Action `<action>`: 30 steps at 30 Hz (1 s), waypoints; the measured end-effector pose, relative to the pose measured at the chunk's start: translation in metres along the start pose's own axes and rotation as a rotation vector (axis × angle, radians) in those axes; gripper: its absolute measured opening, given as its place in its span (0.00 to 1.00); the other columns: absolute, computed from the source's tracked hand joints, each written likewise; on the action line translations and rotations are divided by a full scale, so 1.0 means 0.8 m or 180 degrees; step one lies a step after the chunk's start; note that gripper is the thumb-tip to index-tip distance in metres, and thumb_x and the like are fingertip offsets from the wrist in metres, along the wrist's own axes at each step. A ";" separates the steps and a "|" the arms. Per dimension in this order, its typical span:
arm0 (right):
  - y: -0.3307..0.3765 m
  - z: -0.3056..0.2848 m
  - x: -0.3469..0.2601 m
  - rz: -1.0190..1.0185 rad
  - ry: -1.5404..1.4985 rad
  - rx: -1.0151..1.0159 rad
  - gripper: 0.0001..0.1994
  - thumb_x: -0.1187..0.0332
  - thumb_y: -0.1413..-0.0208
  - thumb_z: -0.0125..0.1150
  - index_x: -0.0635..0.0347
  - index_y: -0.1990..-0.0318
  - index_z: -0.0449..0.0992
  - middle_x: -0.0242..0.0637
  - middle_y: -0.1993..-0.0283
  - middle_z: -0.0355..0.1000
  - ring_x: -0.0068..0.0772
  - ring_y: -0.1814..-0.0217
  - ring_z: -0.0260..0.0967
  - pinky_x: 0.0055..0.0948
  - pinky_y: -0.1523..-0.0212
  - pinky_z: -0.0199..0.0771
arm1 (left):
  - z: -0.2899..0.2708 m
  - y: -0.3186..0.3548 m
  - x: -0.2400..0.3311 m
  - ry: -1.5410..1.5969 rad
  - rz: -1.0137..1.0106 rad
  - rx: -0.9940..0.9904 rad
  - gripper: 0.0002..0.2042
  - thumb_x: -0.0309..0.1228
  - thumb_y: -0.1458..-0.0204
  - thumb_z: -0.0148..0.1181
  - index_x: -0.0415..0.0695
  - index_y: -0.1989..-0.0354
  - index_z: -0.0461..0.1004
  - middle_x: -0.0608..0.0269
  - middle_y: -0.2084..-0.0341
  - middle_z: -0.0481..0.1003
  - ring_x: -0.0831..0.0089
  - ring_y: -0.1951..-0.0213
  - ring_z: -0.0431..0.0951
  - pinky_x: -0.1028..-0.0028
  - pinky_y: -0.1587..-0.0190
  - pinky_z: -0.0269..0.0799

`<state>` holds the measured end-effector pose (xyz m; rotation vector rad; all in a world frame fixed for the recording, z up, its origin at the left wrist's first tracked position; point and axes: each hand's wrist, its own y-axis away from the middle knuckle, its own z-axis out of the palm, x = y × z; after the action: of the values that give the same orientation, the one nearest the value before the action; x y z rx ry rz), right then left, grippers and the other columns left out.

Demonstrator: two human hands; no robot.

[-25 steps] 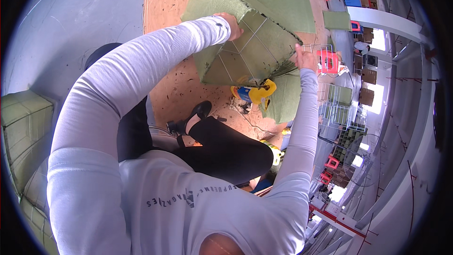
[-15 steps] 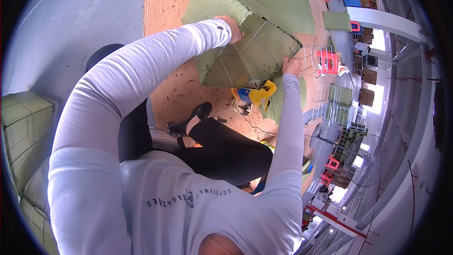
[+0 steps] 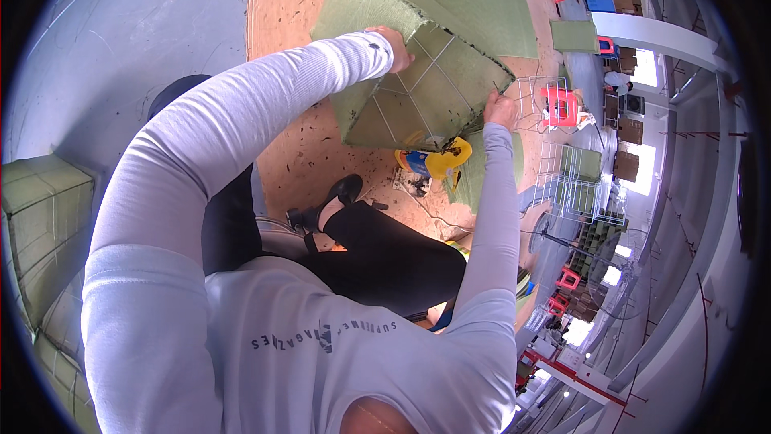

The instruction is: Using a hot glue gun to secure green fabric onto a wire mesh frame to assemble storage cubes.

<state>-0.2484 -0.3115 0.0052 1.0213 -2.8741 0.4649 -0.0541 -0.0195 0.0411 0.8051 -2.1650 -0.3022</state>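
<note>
Right hand [image 3: 501,106] slid lower along green wire-framed block [image 3: 418,73], gripping its right corner; left hand [image 3: 395,42] gripping its top edge.

- Left hand [image 3: 393,42] grips the top edge of a green block [image 3: 401,73] tilted up at upper centre of the frame, its wire-grid face turned toward the camera.
- Right hand [image 3: 499,109] pinches the block's right corner.
- Just below the block, a yellow-and-blue tool [image 3: 434,163] lies on the orange floor [image 3: 297,161].
- A flat green panel [image 3: 466,0] lies behind, top of frame.
- Red stool [image 3: 560,106] stands at right, beside wire racks [image 3: 574,185].
- More green blocks [image 3: 40,225] stacked at left edge.
</note>
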 end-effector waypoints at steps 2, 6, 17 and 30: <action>0.001 0.000 -0.010 -0.0195 0.0124 0.0356 0.25 0.43 0.50 0.55 0.59 0.77 0.80 0.47 0.78 0.74 0.47 0.73 0.74 0.41 0.68 0.71 | 0.005 -0.006 -0.008 -0.0044 0.0110 0.0094 0.30 0.53 0.44 0.43 0.32 0.65 0.75 0.49 0.75 0.77 0.58 0.80 0.78 0.65 0.70 0.76; 0.010 -0.051 -0.047 0.0215 -0.0462 -0.0959 0.28 0.42 0.56 0.60 0.65 0.78 0.78 0.46 0.79 0.74 0.42 0.78 0.73 0.39 0.68 0.72 | 0.016 -0.019 -0.030 -0.0231 0.0214 0.0259 0.31 0.54 0.45 0.43 0.31 0.68 0.76 0.48 0.77 0.76 0.58 0.81 0.78 0.65 0.69 0.76; -0.032 0.015 0.002 0.0479 -0.1659 -0.0526 0.25 0.54 0.60 0.70 0.73 0.66 0.77 0.46 0.72 0.76 0.36 0.71 0.74 0.30 0.64 0.72 | 0.007 -0.010 -0.013 -0.0121 0.0084 0.0149 0.32 0.55 0.44 0.41 0.32 0.69 0.76 0.49 0.82 0.75 0.60 0.79 0.78 0.65 0.66 0.75; 0.015 -0.037 -0.069 0.0049 -0.0806 0.0627 0.24 0.69 0.56 0.66 0.73 0.52 0.69 0.50 0.71 0.75 0.50 0.68 0.74 0.40 0.64 0.72 | 0.015 -0.015 -0.022 -0.0158 -0.0143 0.0172 0.32 0.55 0.46 0.44 0.32 0.66 0.77 0.49 0.75 0.77 0.58 0.71 0.79 0.65 0.60 0.73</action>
<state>-0.2146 -0.2602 0.0220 1.1654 -3.1091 0.6777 -0.0495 -0.0178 0.0170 0.8862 -2.2120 -0.2903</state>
